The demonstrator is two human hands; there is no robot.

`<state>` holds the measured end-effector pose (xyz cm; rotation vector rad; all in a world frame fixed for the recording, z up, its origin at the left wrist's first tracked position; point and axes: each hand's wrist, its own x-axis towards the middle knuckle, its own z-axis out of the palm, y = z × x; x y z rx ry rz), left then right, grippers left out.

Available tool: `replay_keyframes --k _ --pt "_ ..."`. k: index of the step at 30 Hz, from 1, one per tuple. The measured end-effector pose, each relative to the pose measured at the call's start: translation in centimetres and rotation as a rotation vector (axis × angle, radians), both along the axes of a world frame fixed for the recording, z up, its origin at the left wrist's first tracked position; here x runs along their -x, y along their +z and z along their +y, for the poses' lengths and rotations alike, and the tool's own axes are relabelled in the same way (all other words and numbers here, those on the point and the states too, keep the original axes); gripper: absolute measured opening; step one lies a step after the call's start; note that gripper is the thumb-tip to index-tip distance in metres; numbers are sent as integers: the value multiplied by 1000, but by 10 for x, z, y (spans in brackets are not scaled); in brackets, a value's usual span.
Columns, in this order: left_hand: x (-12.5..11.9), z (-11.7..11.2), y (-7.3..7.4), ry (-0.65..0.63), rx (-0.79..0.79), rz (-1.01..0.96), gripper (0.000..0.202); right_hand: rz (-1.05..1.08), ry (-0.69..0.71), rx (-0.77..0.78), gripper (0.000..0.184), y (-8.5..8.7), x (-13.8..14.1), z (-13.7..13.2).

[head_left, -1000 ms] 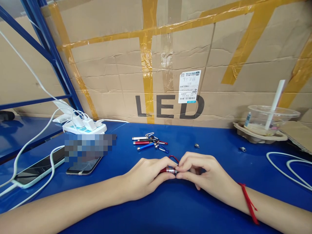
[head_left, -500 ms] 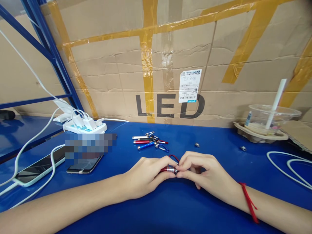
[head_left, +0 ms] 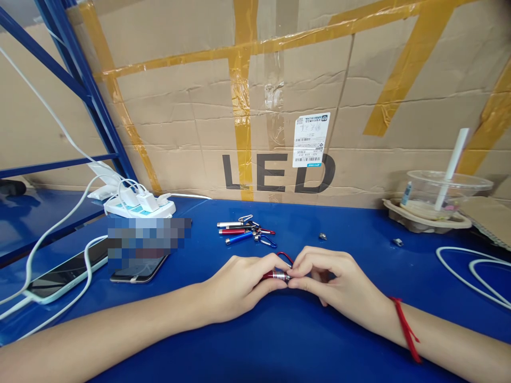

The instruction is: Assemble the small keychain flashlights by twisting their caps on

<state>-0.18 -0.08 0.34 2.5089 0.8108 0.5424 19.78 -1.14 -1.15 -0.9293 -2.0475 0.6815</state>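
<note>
While our left hand (head_left: 233, 287) pinches: red penlight (head_left: 269, 275).
Silver end (head_left: 281, 275): our right hand (head_left: 343, 279) pinches it; barely changed, work seems unfinished.

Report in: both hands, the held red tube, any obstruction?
Left hand holding red tube. Right hand pinching at its silvery end. Tube partly hidden. Nothing blocking seen; other tubes lie beyond both hands.
</note>
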Motion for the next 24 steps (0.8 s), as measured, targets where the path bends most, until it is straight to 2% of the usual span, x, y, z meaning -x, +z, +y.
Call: replay_keyframes --k 24 --pt "0 1 -2 -15 -8 -4 22 -3 24 62 24 1 -1 -1"
